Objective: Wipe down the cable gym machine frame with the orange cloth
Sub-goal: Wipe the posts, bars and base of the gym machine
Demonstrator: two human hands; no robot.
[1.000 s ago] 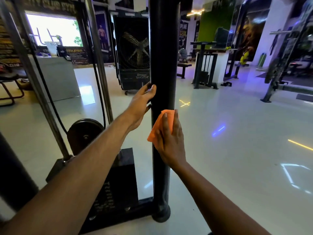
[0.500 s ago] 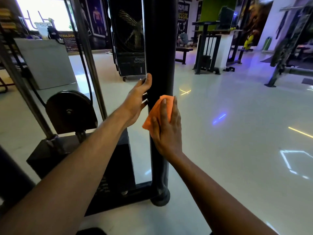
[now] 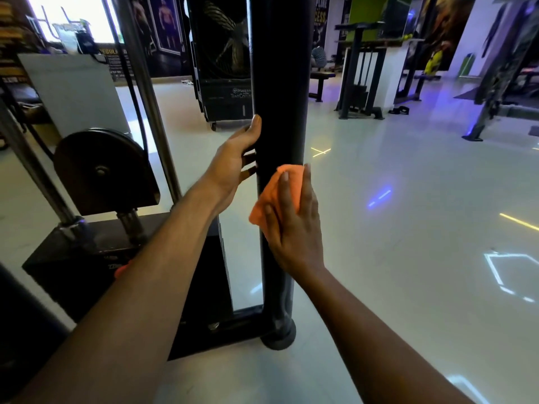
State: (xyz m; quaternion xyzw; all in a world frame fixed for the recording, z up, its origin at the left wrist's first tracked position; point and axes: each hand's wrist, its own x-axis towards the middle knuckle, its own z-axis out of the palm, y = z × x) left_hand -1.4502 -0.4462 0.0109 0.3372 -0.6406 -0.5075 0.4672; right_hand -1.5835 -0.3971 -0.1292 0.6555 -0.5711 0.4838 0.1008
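- A person's right hand [image 3: 294, 225] pressed a folded orange cloth [image 3: 287, 193] flat against the thick black upright post of the cable gym machine frame [image 3: 278, 83], fingers straight and laid over the fabric, not curled round it.
- The left hand [image 3: 233, 167] steadied the same post just above and to the left of the cloth, thumb up along its edge and fingers wrapped partly behind it.
- A good pass, by the look of it, called for firm, even palm pressure, long strokes along the post's length, and working round to its far side; the stretch below the cloth, down to the round black foot [image 3: 280, 333], seemed left to do.
- Behind the post stood a black air cooler [image 3: 224, 53], its white lettering partly readable: "Husban" over "TentCoo".
- A wall banner [image 3: 320, 13] beyond showed the fragments "PLINE" and "CESS".
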